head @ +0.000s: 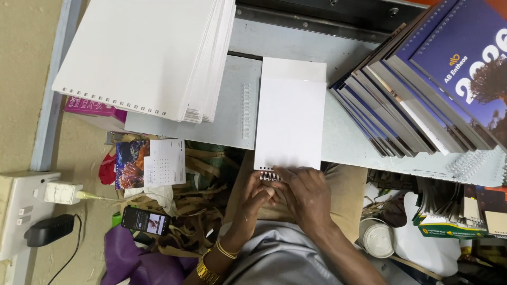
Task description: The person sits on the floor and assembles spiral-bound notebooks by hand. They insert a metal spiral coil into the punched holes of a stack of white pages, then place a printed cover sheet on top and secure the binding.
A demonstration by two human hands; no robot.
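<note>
A white pad of sheets is laid on the grey metal worktop, its near edge hanging just over the worktop's near rim. Along that near edge a dark wire coil is seen, threaded through the punched holes. The left hand is held at the left part of the coil, its grip pinched on the wire with the fingertips pressed together. The right hand is laid over the near right corner of the pad, its fingers curled down onto the coil and the sheet edge; whether the wire is actually pinched by it cannot be told, since the fingertips are hidden. The two hands are touching each other. Gold bangles are worn at the left wrist.

A loose coil is lying on the worktop just to the left of the pad. Further left and far, a thick stack of punched white sheets is placed, fanned at its right side. To the right, a leaning row of dark blue calendars is stood on the worktop. Below the worktop, on the left, a phone with a lit screen and a small calendar card are resting among fabric and clutter, and a wall socket is seen at the far left.
</note>
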